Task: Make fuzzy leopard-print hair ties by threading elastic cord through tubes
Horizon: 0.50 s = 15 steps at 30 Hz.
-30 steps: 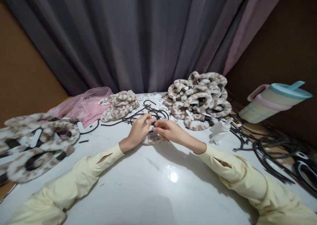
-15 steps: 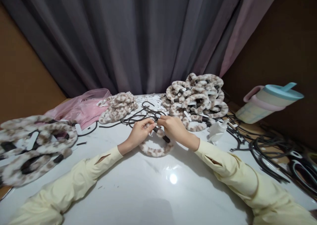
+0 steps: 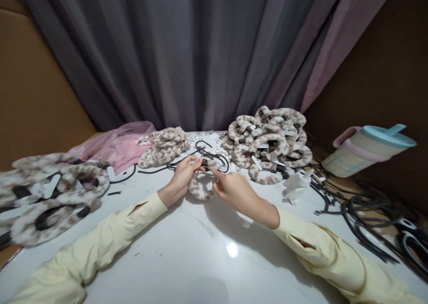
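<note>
At the middle of the white table [image 3: 214, 250] both my hands meet on one furry brown-and-cream loop [image 3: 198, 189] with a black band end showing at its top. My left hand [image 3: 182, 177] pinches the loop's upper left end with its fingers closed. My right hand [image 3: 230, 189] grips the right side, thumb and forefinger pressed at the black end. The loop stands bent between them, its lower curve touching the table. Both arms wear pale yellow sleeves.
A heap of furry loops [image 3: 269, 141] lies at the back right, a smaller heap [image 3: 163, 145] at the back middle, more [image 3: 47, 197] at the left. Bare black bands [image 3: 368, 210] sprawl on the right, beside a lidded jug [image 3: 371, 148]. A pink bag [image 3: 113, 145] and grey curtain [image 3: 200, 50] stand behind.
The furry loop was bent tighter and raised between my hands. My right hand moved from its top round to its right side; my left kept its pinch.
</note>
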{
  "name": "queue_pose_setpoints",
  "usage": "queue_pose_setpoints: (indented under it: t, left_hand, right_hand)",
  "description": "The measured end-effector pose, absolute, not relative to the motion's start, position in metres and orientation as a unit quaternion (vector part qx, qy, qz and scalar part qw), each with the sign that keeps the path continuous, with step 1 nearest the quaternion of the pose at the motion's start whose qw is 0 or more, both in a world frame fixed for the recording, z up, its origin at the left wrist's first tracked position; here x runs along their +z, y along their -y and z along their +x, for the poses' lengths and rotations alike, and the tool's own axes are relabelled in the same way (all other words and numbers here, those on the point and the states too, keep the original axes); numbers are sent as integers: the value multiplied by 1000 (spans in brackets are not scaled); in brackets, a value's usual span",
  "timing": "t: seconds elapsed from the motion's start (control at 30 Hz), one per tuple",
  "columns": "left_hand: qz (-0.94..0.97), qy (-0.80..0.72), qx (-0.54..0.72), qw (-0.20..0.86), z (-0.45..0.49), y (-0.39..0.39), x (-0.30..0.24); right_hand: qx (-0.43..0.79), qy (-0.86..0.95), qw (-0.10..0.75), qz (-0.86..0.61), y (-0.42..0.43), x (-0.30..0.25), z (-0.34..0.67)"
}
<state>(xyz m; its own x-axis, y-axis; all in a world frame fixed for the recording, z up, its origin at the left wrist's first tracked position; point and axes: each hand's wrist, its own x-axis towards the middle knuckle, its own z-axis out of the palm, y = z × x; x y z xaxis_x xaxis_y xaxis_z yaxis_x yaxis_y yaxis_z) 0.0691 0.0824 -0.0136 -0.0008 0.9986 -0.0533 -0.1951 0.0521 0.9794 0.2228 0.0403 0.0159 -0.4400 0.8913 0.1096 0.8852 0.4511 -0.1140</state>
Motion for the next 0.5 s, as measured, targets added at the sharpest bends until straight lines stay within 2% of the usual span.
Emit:
queue_pose_setpoints:
  t: [0.13,0.33,0.4,0.5]
  left_hand:
    - [382,-437,522,625,71,-75,-2]
    - [352,-377,465,720,76,-62,12]
    - [367,-382,457,715,75,-63,14]
    - [465,-414,473,623,72,-65,17]
  right_hand:
    - [21,830,66,-553,-44,4,216]
    - [17,810,126,-572,-54,-13,214]
    - [12,810,145,-568,-53,-17,215]
    - [16,816,199,-542,-49,-23,218]
